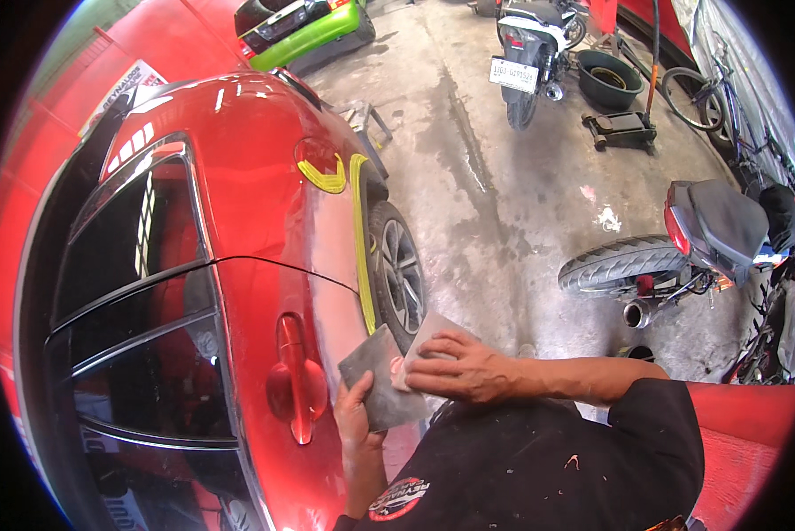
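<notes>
While the left hand (356,411) pinches a plate (375,382), the right hand (461,369), clasping a spreader (439,326), seemingly works paste (397,365), likely needing steady scraping next.

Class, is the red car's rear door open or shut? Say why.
Shut: the rear door sits flush with the rear quarter panel, only a thin dark seam between them.

shirt (548,451): round logo (399,500) | white motorcycle (532,34): number plate (513,75) | wall (167,44): lettered sign (123,96)

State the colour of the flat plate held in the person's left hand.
The plate is grey, with a pinkish smear; seen best in the head view.
</notes>
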Demonstrator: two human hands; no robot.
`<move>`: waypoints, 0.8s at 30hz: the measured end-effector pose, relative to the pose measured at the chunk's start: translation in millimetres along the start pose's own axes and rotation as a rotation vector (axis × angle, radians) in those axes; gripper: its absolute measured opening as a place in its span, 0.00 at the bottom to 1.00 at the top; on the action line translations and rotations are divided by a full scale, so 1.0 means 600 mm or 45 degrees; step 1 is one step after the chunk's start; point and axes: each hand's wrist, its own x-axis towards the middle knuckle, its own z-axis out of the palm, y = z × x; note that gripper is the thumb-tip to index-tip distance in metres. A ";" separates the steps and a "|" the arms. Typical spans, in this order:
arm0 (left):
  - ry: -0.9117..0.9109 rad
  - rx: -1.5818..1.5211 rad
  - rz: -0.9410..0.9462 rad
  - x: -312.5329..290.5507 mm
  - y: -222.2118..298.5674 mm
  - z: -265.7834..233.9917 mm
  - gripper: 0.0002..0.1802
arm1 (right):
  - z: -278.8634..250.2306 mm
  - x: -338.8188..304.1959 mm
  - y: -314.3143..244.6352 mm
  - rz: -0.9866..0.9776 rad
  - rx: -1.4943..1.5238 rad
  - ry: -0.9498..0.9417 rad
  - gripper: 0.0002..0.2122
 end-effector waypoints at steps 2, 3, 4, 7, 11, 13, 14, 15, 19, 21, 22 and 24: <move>-0.004 0.040 0.043 -0.014 0.016 0.006 0.21 | -0.001 -0.024 0.035 0.026 -0.212 -0.016 0.27; 0.013 0.118 0.158 -0.022 0.025 0.014 0.21 | -0.009 -0.032 0.051 0.061 -0.315 -0.152 0.26; 0.030 0.196 0.273 -0.032 0.034 0.022 0.22 | -0.014 -0.030 0.058 0.173 -0.203 -0.113 0.25; -0.082 0.748 0.540 -0.029 0.020 0.014 0.22 | -0.036 0.005 0.045 0.226 0.023 0.108 0.23; -0.129 1.070 0.749 -0.044 0.024 0.064 0.21 | 0.011 0.051 0.011 0.020 0.209 0.251 0.26; 0.015 0.988 0.853 -0.031 0.018 0.060 0.20 | 0.020 0.029 0.004 0.009 0.188 0.128 0.26; 0.089 1.036 1.037 -0.023 0.010 0.054 0.20 | 0.036 0.005 0.012 0.031 0.189 0.091 0.26; 0.245 0.995 1.119 -0.026 0.015 0.058 0.21 | 0.034 -0.014 0.024 0.068 0.169 0.040 0.27; 0.660 0.377 1.476 -0.033 0.043 0.068 0.28 | -0.008 -0.008 0.058 0.205 0.113 0.299 0.25; 0.453 0.437 0.977 -0.012 0.012 0.038 0.27 | -0.034 0.021 0.010 0.101 0.099 0.362 0.25; 0.162 0.129 0.525 0.036 -0.016 -0.049 0.26 | -0.054 0.038 -0.025 -0.132 0.085 0.379 0.25; -0.156 -0.132 -0.090 0.035 -0.016 -0.026 0.25 | -0.044 0.036 -0.055 -0.390 0.096 0.322 0.24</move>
